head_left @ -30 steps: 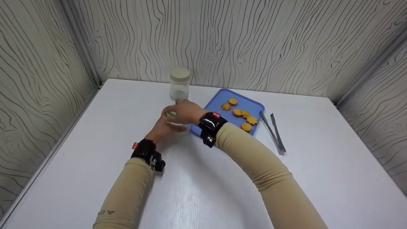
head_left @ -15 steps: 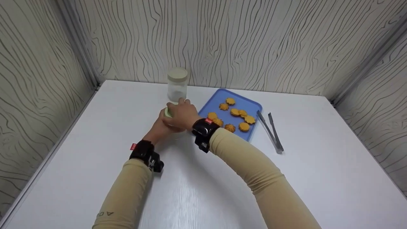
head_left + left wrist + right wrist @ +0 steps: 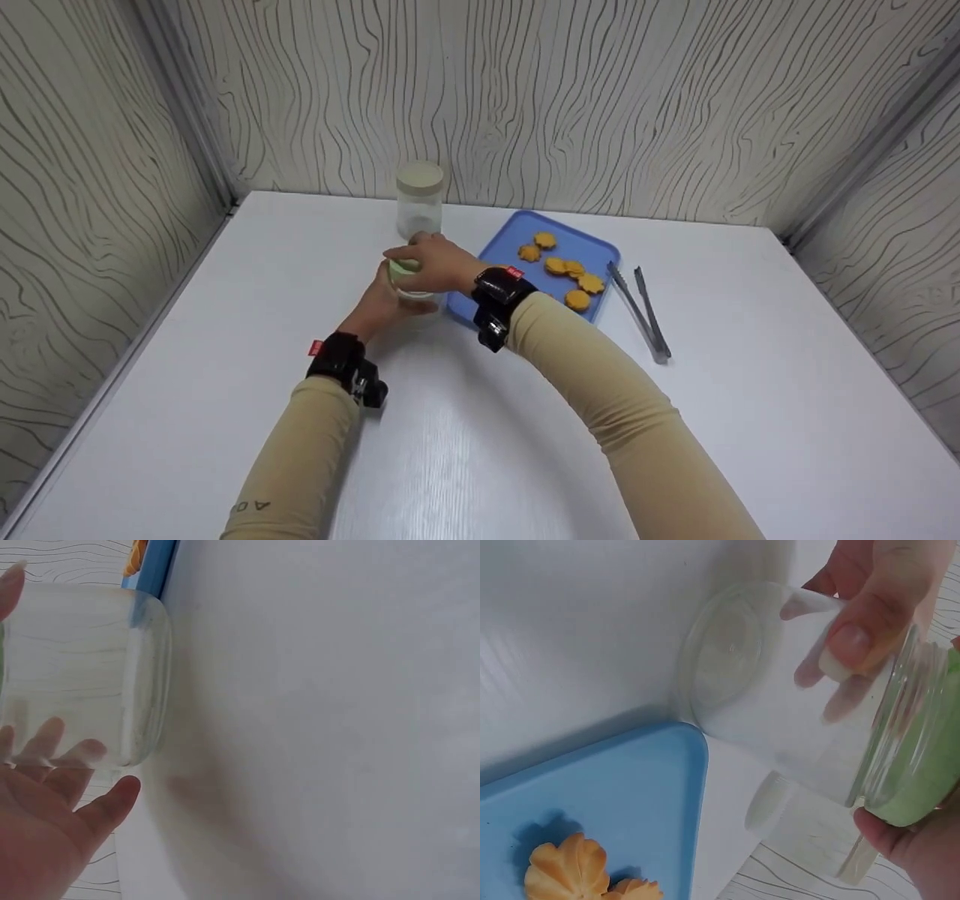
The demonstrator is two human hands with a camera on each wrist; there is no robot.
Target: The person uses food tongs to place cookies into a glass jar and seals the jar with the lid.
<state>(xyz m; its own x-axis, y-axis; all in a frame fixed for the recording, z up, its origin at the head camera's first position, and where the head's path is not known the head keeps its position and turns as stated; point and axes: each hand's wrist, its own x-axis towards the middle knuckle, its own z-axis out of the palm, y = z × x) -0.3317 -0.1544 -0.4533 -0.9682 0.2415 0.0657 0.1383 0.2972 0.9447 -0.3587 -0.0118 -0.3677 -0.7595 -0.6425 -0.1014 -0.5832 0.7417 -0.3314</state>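
Observation:
A clear jar [image 3: 780,712] with a green screw lid [image 3: 919,772] stands on the white table, left of the blue tray. Round its side, my left hand [image 3: 379,300] grips it, with the thumb pressed on the glass in the right wrist view. From above, my right hand [image 3: 442,264] holds the lid by its edge, thumb on the near side. The lid sits at the jar's threaded neck. Through the clear wall in the left wrist view, the left fingers [image 3: 86,752] show behind the jar. Most of the lid is hidden under the right hand.
A second clear jar [image 3: 420,210] with a cream lid stands behind the hands. Several golden flower-shaped cookies [image 3: 591,283] lie on the blue tray [image 3: 581,244], partly covered by my right wrist. Metal tongs [image 3: 645,319] lie to the tray's right. Patterned walls enclose the table.
My right hand first turned over the lid, its wrist swinging nearer and left, then swung back rightward over the tray, covering some cookies again. The left hand keeps its grip on the jar.

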